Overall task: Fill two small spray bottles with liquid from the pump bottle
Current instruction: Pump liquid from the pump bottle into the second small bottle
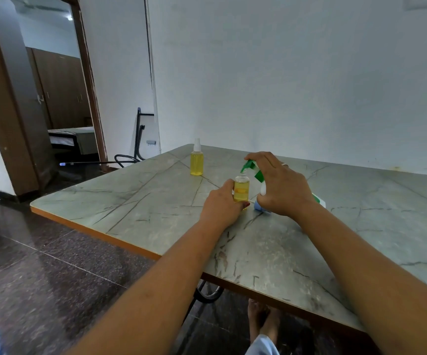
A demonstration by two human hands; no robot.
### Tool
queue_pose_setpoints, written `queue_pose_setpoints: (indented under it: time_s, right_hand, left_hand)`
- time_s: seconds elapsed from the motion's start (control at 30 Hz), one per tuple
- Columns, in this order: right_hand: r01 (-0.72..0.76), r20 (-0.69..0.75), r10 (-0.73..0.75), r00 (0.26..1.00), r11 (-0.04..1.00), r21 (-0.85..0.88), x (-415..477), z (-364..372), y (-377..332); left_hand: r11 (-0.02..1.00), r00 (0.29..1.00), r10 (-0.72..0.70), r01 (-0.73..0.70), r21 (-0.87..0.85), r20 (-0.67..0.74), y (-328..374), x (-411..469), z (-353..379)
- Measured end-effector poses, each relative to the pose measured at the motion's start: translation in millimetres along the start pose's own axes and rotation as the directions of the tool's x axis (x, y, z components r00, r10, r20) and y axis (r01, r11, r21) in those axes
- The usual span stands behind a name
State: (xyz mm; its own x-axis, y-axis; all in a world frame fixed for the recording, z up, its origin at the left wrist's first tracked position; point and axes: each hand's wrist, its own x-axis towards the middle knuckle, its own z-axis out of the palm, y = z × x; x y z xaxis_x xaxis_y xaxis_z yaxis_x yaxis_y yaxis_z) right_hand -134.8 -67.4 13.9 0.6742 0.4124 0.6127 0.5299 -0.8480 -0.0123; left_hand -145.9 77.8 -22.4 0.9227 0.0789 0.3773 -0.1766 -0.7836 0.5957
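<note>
Left hand (221, 201) grips uncapped small bottle (241, 188), part-filled yellow, upright on bench (156, 201). Right hand (281, 187) curls over pump bottle (249, 165) green head, nozzle just above small bottle's mouth. Capped spray bottle (197, 161), yellow-filled, stands farther back.

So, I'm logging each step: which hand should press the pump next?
The right hand: it grips the pump, spout over the open bottle, which the left hand holds.
</note>
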Motion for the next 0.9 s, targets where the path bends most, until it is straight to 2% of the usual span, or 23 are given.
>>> queue_pose_setpoints:
  time_s: [0.73, 0.9]
  right_hand:
    - [-0.013, -0.010, 0.013, 1.000, 0.998, 0.057, 1.3, -1.3, -0.1]
    - [0.004, -0.026, -0.003, 1.000, 1.000, 0.020, 0.1, -1.0, -1.7]
  left_hand:
    - [1.000, 1.000, 0.008, -0.008, 0.028, 0.004, 0.5, 0.6, 1.4]
    - [1.000, 1.000, 0.017, -0.017, 0.024, 0.000, 0.3, -0.2, 0.6]
